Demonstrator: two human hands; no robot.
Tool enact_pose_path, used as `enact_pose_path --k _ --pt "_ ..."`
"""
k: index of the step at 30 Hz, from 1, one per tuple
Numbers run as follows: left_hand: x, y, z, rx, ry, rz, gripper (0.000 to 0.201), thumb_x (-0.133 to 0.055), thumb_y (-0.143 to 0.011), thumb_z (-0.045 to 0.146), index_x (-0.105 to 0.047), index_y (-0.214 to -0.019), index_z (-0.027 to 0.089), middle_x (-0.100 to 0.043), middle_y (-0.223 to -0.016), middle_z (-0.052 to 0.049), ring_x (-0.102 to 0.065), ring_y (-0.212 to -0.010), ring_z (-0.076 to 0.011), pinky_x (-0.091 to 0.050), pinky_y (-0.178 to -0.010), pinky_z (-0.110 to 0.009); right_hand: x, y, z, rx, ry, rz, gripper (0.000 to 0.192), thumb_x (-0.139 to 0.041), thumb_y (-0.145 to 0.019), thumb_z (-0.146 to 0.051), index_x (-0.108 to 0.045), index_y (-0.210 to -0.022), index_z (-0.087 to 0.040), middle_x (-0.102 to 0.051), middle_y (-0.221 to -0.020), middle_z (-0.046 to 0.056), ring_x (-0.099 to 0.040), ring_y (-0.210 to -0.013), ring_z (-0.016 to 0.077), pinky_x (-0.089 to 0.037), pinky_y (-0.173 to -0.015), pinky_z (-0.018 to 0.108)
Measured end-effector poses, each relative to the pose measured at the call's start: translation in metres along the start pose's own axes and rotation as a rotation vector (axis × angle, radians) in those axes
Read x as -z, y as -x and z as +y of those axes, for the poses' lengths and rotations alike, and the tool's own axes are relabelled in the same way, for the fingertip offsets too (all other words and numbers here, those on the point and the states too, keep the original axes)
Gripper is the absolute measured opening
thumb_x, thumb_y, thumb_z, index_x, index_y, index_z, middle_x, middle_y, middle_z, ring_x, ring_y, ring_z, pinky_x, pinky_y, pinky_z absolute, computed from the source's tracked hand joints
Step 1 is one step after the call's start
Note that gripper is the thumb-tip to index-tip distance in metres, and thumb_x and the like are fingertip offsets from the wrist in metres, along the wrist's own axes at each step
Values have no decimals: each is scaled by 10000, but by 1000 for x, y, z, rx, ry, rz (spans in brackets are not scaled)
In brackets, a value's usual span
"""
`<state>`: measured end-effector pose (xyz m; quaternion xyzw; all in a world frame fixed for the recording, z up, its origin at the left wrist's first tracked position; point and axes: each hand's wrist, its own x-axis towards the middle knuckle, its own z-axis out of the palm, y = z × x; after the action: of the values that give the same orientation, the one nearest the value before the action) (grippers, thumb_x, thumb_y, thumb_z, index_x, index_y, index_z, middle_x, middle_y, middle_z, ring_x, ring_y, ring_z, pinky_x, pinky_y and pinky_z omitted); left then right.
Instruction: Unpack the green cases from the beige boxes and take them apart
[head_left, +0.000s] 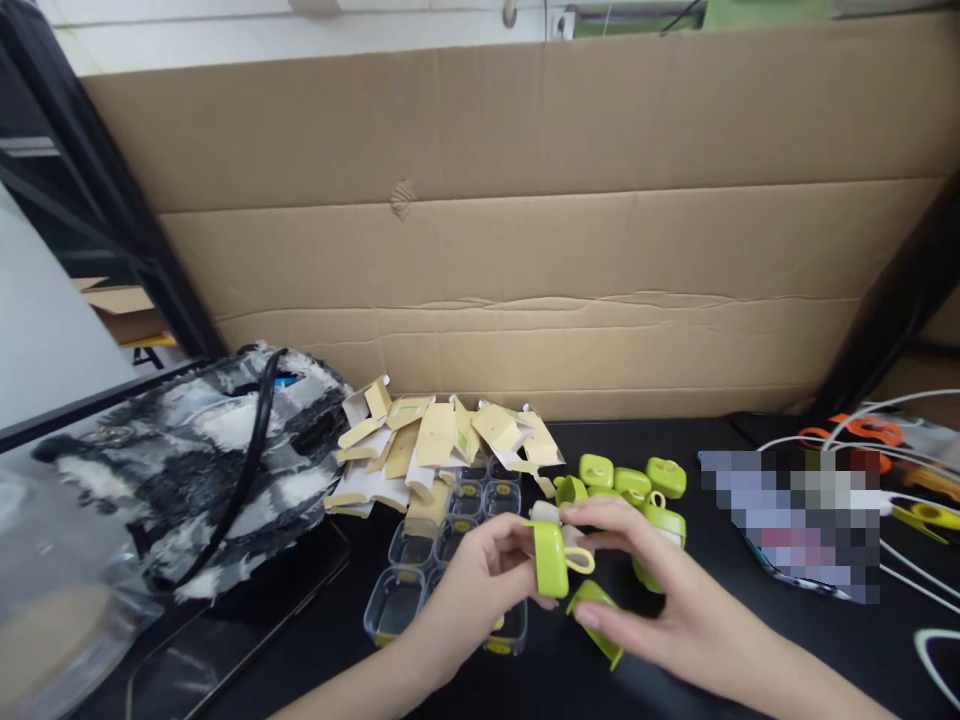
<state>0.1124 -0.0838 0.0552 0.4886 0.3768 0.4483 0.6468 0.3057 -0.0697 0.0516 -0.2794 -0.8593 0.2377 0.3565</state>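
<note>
My left hand [499,575] is closed around a small glossy lime-green case [551,560] with a pale yellow loop on its side. A pale grey-white piece [545,512] shows just above the case, close to my right fingertips. My right hand [660,590] has its thumb and fingers spread apart; the fingers reach to the far side of the held case. Another green shell [598,628] is tilted behind my right thumb; I cannot tell whether the thumb touches it. Behind my right hand lie several similar green cases [632,483], some with loops.
Several clear plastic tubs [397,600] stand in rows left of my hands. Behind them lies a heap of opened cream cartons [439,435]. A shaggy grey-and-black bag [247,450] sits at left. A pixelated item [802,530], white cables and orange-handled scissors [870,430] are at right. A cardboard wall [525,250] closes the back.
</note>
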Motion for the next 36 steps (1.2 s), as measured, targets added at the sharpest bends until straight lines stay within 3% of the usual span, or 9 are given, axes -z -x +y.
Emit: enact_pose_path --k 4,8,15,18,22,25,27,30,36 --pt "5 4 -2 -13 -1 -14 348 -806 -632 382 -622 -802 141 -649 -746 -21 -587 -677 -150 -457 -635 -257 0 -2 0 25 4 6 127 -590 -867 -186 -596 -984 -237 -679 -870 10 -661 -784 149 -546 -729 251" --pt "6 6 -7 -29 -52 -6 293 -810 -642 309 -621 -791 142 -623 -718 0 -568 -684 -135 -435 -683 -247 -5 -2 1 67 -41 82 138 -607 -844 -113 -634 -912 -230 -696 -815 -13 -668 -735 127 -540 -686 203" --pt "2 12 -7 -48 -115 -40 271 -714 -758 344 -633 -917 141 -675 -860 -50 -608 -812 -176 -440 -757 -269 -6 0 -5 157 -130 143 185 -592 -826 -52 -659 -829 -224 -713 -765 -7 -685 -680 128 -557 -628 188" --pt "0 15 -5 -74 -101 -53 232 -680 -792 330 -625 -924 147 -678 -895 -50 -608 -856 -177 -447 -788 -268 -2 3 -11 128 12 131 144 -631 -829 -140 -623 -926 -246 -709 -833 1 -693 -754 148 -568 -660 198" --pt "-2 18 -6 -92 -230 -66 156 -675 -782 242 -623 -899 153 -655 -847 -26 -613 -818 -169 -460 -756 -259 1 3 -21 252 370 71 603 -746 -719 -420 -503 -1233 -219 -667 -1127 112 -660 -1001 249 -576 -784 288" --pt "-2 19 -5 -221 -405 -54 108 -666 -756 164 -619 -853 167 -619 -1008 -50 -590 -989 -199 -434 -897 -290 0 0 -26 407 538 17 407 -639 -809 -240 -539 -1201 -196 -699 -1055 105 -674 -952 238 -569 -776 298" --pt "1 19 1 -306 -511 -4 85 -644 -744 126 -601 -801 172 -577 -1094 -62 -553 -1074 -206 -390 -969 -309 2 -1 -25 430 532 60 337 -563 -790 -125 -554 -1122 -183 -702 -975 89 -676 -900 211 -562 -745 280" --pt "12 17 20 -356 -675 34 100 -595 -743 88 -566 -760 183 -576 -1009 -42 -566 -994 -181 -408 -926 -308 15 0 -16 283 472 82 336 -574 -736 -132 -513 -1060 -196 -664 -974 75 -651 -901 203 -546 -754 299" --pt "41 19 50 -284 -1216 -256 90 -616 -790 130 -641 -827 208 -559 -1020 -35 -495 -1062 -198 -406 -935 -330 45 2 15 -44 536 -167 414 -614 -731 -160 -515 -1123 -246 -626 -1100 65 -602 -1024 247 -525 -821 394"
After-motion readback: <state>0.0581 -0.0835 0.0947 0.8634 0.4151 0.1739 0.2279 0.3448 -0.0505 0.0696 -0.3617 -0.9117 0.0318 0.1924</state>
